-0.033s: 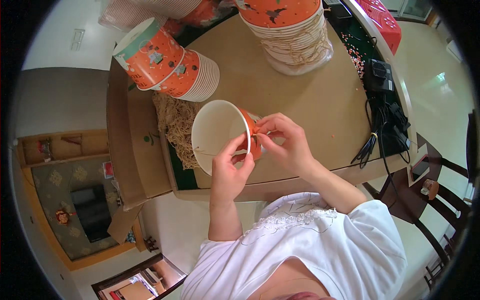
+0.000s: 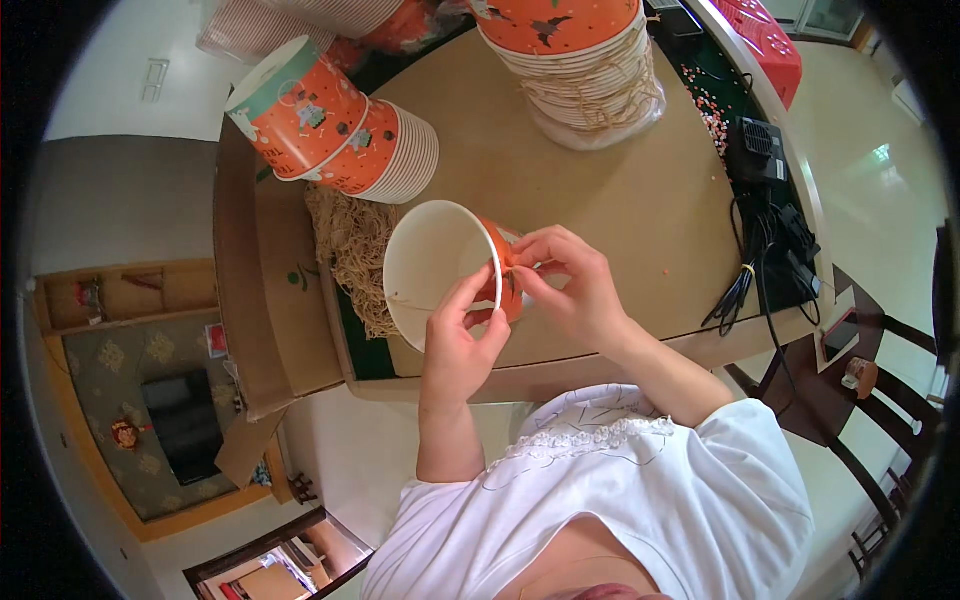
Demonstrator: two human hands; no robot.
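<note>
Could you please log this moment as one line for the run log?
left hand: grips paper bucket rim | right hand: pinches its string handle | nearby: bucket stack, string pile

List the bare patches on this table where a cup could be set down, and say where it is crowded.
Bare brown table lies between the upright cup stack, the black cables and the right hand. A smaller patch sits between the two stacks. Crowded: the left side, with the lying cup stack, the string pile and the left hand holding the cup.
</note>
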